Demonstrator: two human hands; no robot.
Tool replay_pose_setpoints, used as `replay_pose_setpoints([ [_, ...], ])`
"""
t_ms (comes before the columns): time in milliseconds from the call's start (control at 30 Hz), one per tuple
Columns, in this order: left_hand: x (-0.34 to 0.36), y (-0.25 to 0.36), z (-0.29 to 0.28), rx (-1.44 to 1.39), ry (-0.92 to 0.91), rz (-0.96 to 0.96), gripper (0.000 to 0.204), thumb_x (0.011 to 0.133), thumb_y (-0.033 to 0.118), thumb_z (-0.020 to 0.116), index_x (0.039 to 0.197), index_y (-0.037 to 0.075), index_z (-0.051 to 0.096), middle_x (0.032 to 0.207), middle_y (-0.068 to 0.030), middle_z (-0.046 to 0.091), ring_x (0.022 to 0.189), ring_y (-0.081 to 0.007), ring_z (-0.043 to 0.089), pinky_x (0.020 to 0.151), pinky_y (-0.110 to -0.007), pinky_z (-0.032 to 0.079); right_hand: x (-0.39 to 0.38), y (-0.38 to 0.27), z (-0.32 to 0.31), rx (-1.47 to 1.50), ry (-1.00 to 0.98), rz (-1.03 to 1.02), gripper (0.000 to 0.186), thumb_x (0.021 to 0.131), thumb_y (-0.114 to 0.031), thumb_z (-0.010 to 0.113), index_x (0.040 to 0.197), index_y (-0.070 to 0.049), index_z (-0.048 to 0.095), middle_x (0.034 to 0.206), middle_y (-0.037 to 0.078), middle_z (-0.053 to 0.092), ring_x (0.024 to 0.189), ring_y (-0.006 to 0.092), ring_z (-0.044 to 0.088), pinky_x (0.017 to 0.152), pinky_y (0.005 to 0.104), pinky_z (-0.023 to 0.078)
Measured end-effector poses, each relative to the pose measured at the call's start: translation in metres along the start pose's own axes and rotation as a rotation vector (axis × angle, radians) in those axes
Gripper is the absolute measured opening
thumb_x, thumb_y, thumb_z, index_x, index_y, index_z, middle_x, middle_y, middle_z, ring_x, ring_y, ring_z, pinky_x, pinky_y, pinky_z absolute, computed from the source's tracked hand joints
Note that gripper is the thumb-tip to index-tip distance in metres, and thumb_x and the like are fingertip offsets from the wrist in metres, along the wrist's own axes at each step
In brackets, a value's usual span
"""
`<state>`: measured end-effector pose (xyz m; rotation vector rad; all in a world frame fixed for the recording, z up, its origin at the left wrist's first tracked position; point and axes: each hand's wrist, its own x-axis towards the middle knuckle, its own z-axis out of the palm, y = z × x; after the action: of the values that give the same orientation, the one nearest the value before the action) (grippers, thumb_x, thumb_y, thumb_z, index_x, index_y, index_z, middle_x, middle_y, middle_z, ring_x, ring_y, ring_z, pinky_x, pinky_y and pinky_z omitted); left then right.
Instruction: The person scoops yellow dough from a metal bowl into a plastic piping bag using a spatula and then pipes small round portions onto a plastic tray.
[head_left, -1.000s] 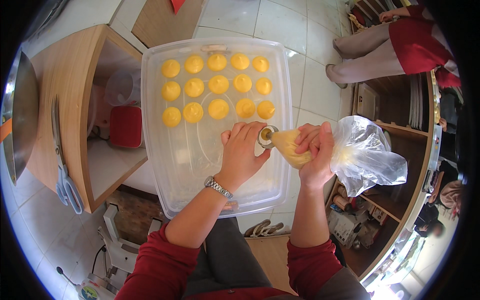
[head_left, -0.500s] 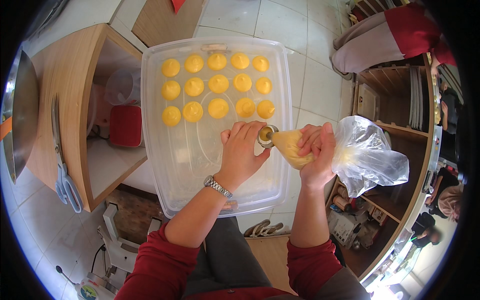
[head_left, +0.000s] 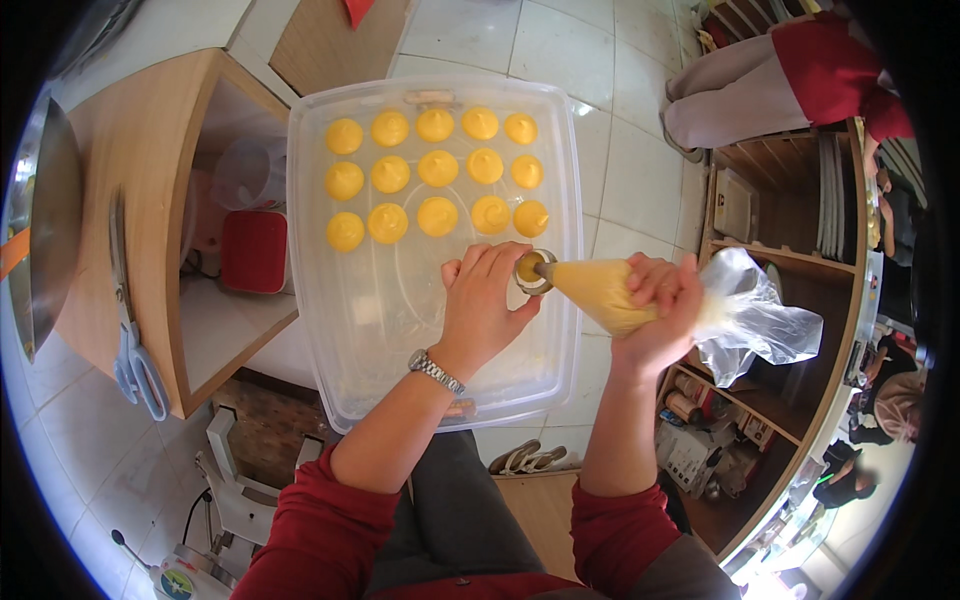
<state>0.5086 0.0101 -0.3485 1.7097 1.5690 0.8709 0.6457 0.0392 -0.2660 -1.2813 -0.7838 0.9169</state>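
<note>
A translucent plastic tray (head_left: 370,310) holds rows of piped yellow rounds (head_left: 437,168) with small peaks. On it, below the rows, my left hand (head_left: 478,305) grips a metal ring (head_left: 534,284) with its fingertips. Yellow batter shows inside the ring. My right hand (head_left: 655,320) is closed around a clear piping bag (head_left: 590,290) of pale yellow batter, whose metal tip (head_left: 543,270) points into the ring. The bag's crumpled top (head_left: 760,310) sticks out to the right behind my hand.
A wooden cabinet (head_left: 140,150) at left holds scissors (head_left: 135,360), with a red container (head_left: 253,250) inside. A metal pan (head_left: 40,230) stands at far left. Open shelving (head_left: 785,210) lines the right; a co-worker in red (head_left: 820,65) stands there, others beyond. Sandals (head_left: 525,458) lie on the floor.
My right hand and the piping bag have shifted slightly right. The yellow batter within the ring covers more of it. The co-worker's legs and red-sleeved arm at right have moved.
</note>
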Motion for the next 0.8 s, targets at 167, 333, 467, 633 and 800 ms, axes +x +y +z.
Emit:
replay_pose_setpoints([
  [167,-0.001,0.006,-0.016,-0.092,0.023,-0.003,0.053,0.063,0.017,0.076,0.111,0.014,0.053,0.105,0.0017,0.058,0.098,-0.0169,0.050,0.084,-0.033,0.027,0.014,-0.023,-0.011,0.472,0.338,0.221,0.037,0.092,-0.022,0.040,0.055,-0.014,0.034,0.053,0.003,0.042,0.060,0.0179,0.047,0.081,0.0359,0.042],
  [333,-0.012,-0.002,-0.039,-0.047,0.042,-0.080,0.053,0.063,0.018,0.076,0.111,0.015,0.054,0.108,0.0007,0.058,0.099,-0.0175,0.050,0.085,-0.033,0.027,0.014,-0.032,-0.021,0.598,0.067,0.139,0.047,0.093,-0.026,0.038,0.049,-0.019,0.025,0.043,0.001,0.031,0.053,0.0171,0.044,0.077,0.0362,0.043],
  [467,-0.015,-0.012,-0.039,0.016,0.058,-0.094,0.053,0.063,0.018,0.075,0.111,0.014,0.054,0.107,0.0003,0.058,0.098,-0.0175,0.050,0.084,-0.034,0.027,-0.001,-0.032,0.014,0.396,-0.026,0.038,0.047,0.093,-0.024,0.035,0.048,-0.017,0.027,0.042,0.003,0.032,0.049,0.0170,0.043,0.074,0.0364,0.042],
  [633,-0.014,-0.017,-0.032,0.025,0.084,-0.074,0.050,0.063,0.018,0.075,0.109,0.014,0.055,0.104,0.0012,0.059,0.097,-0.0168,0.050,0.083,-0.033,0.028,-0.014,-0.020,0.035,0.160,-0.188,-0.021,0.047,0.093,-0.025,0.034,0.048,-0.016,0.026,0.042,0.003,0.032,0.051,0.0171,0.042,0.075,0.0347,0.040],
  [800,-0.013,-0.017,-0.029,0.036,0.092,-0.061,0.050,0.063,0.018,0.076,0.108,0.014,0.055,0.102,0.0025,0.060,0.096,-0.0161,0.051,0.081,-0.033,0.028,-0.020,-0.009,0.045,-0.040,-0.284,-0.076,0.047,0.093,-0.023,0.033,0.048,-0.015,0.026,0.042,0.004,0.035,0.051,0.0170,0.043,0.074,0.0342,0.040],
])
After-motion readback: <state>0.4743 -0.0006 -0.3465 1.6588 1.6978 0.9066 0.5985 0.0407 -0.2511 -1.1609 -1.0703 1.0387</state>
